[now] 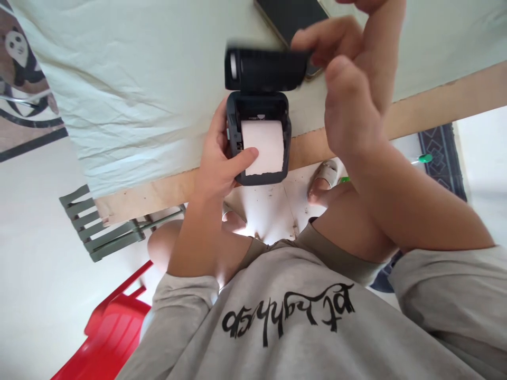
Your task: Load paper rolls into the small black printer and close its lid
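A small black label printer [288,153] is held over the table's front edge by my left hand [222,158]. The fingers wrap its left side, and the thumb presses on the white paper roll [265,140] inside. The printer's black lid [273,68] is swung up and back, slightly blurred. At the lid's right end, the fingers of my right hand [352,68] grip its corner. Part of this hand is cut off by the top of the view. Behind the lid, a dark phone [291,18] lies on the pale tablecloth [158,68].
The table's bare wooden edge [154,195] runs below the cloth. A green slatted folding stool [103,232] and a red plastic chair [114,327] stand at lower left. A panda-printed mat [27,79] shows at far left, and a dark patterned mat [441,158] at right.
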### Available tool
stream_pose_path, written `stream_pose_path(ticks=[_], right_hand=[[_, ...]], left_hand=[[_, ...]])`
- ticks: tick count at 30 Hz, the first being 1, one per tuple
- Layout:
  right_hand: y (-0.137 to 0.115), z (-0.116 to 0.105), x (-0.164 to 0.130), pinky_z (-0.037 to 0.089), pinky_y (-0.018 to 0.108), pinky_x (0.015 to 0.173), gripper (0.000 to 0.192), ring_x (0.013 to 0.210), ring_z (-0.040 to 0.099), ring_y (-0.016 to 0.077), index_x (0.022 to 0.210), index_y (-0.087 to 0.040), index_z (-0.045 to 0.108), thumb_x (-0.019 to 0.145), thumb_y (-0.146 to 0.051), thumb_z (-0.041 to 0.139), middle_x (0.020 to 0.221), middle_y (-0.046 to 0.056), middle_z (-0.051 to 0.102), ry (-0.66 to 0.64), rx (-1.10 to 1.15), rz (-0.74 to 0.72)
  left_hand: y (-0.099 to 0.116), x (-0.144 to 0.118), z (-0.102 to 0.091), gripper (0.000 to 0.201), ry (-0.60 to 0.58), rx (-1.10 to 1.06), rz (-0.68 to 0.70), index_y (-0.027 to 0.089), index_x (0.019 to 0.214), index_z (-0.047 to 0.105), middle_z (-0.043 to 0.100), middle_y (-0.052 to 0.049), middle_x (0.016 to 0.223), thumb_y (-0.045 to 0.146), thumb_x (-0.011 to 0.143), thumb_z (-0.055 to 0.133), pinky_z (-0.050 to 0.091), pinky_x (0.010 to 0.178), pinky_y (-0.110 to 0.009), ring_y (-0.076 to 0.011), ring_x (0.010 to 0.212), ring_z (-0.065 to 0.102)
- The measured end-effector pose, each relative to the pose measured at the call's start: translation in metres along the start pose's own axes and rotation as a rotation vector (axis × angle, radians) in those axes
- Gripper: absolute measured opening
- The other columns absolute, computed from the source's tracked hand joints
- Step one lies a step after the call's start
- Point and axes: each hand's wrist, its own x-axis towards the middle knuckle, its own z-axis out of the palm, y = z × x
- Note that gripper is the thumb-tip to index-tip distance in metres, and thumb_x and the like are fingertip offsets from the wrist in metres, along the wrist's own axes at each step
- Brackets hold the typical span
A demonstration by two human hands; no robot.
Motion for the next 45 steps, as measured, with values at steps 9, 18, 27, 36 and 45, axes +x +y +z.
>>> stream_pose_path(ticks=[9,18,27,36,45], right_hand=[[0.019,0.01,-0.007,0.046,0.029,0.089,0.036,0.102,0.054,0.0136,0.117,-0.025,0.045,0.084,-0.039,0.05,0.118,0.001,0.053,-0.282,-0.061,-0.012],[0.01,0.008,-0.001,0.048,0.03,0.087,0.047,0.106,0.053,0.0171,0.12,-0.028,0.042,0.077,-0.038,0.057,0.124,0.002,0.052,-0.381,-0.194,0.088],[0.005,0.007,-0.007,0.05,0.03,0.081,0.054,0.118,0.05,0.0195,0.133,-0.03,0.035,0.084,-0.05,0.046,0.126,0.003,0.054,-0.352,-0.403,0.134],[0.005,0.009,-0.015,0.045,0.027,0.1,0.056,0.13,0.04,0.0156,0.139,-0.028,0.026,0.089,-0.049,0.036,0.145,-0.001,0.034,-0.286,-0.29,0.006],[0.017,0.011,-0.015,0.043,0.035,0.104,0.072,0.132,0.036,0.0183,0.141,-0.026,0.02,0.08,-0.041,0.053,0.146,0.006,0.031,-0.326,-0.211,-0.043]], left_hand=[[0.012,-0.005,0.008,0.054,-0.01,-0.028,-0.008,0.029,0.115,0.054,0.059,-0.004,0.113,0.037,0.065,0.074,0.046,0.1,-0.038,-0.0276,0.12,0.051],[0.007,-0.002,0.014,0.041,0.051,-0.082,0.025,0.027,0.111,0.055,0.06,-0.002,0.101,0.036,0.073,0.068,0.052,0.076,-0.032,-0.0199,0.09,0.058],[0.021,-0.002,0.02,0.031,0.04,-0.265,-0.02,0.022,0.111,0.056,0.063,-0.003,0.11,0.036,0.084,0.05,0.043,0.098,-0.042,-0.0258,0.114,0.052],[0.014,-0.001,0.014,0.034,0.096,-0.164,-0.038,0.03,0.11,0.058,0.064,0.0,0.113,0.05,0.083,0.053,0.046,0.099,-0.041,-0.0253,0.117,0.054],[0.016,-0.001,0.019,0.037,0.264,-0.128,-0.082,0.022,0.092,0.063,0.067,-0.004,0.091,0.055,0.085,0.047,0.051,0.087,-0.039,-0.0244,0.098,0.064]])
